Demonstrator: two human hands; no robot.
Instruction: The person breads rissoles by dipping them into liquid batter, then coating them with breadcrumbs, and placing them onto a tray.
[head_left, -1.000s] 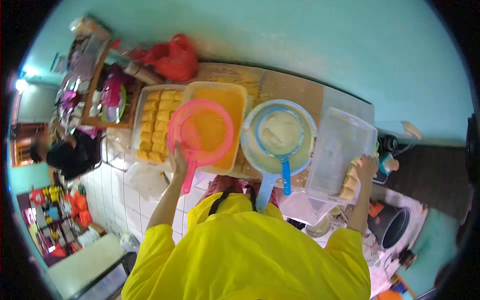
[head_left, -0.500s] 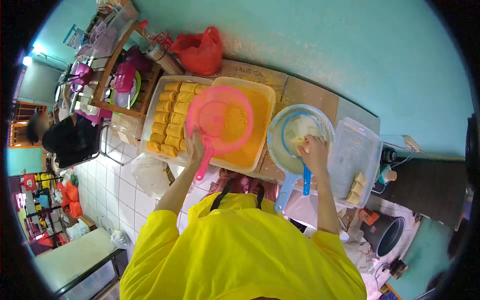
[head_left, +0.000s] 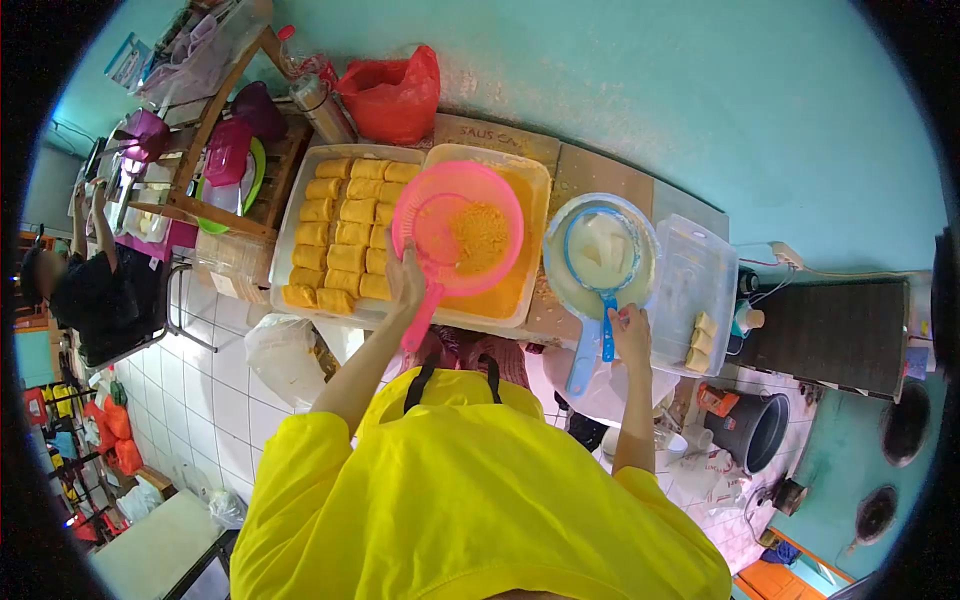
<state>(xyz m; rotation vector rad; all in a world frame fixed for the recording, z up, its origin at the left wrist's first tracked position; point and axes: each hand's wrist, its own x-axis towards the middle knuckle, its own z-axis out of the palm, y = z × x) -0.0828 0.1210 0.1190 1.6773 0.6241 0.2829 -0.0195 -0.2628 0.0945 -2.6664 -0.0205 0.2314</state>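
Note:
My left hand (head_left: pixel 407 282) grips a pink strainer (head_left: pixel 440 195) at its rim near the handle. Orange crumbs lie in the strainer, which is over a tray of orange crumbs (head_left: pixel 515 300). My right hand (head_left: pixel 630 338) is closed at the handle of a blue strainer (head_left: pixel 608 335). That strainer's bowl sits inside a light blue long-handled pan (head_left: pixel 551 250) of whitish batter, with pale pieces (head_left: pixel 606 250) in it. To the left, a tray (head_left: pixel 283 250) holds rows of orange-coated rolls (head_left: pixel 345 257). Several pale uncoated rolls (head_left: pixel 700 345) lie in a clear plastic container (head_left: pixel 690 265) on the right.
A red plastic bag (head_left: pixel 390 95) and a metal flask (head_left: pixel 322 108) stand behind the trays, by the wall. A wooden rack (head_left: pixel 215 130) is at the left. Another person (head_left: pixel 85 300) in dark clothing is farther left. A dark bucket (head_left: pixel 760 430) stands on the floor at the right.
My right hand has moved from the pale pieces in the blue strainer down to its handle. The pink strainer has shifted slightly right, and crumbs now show clearly in it.

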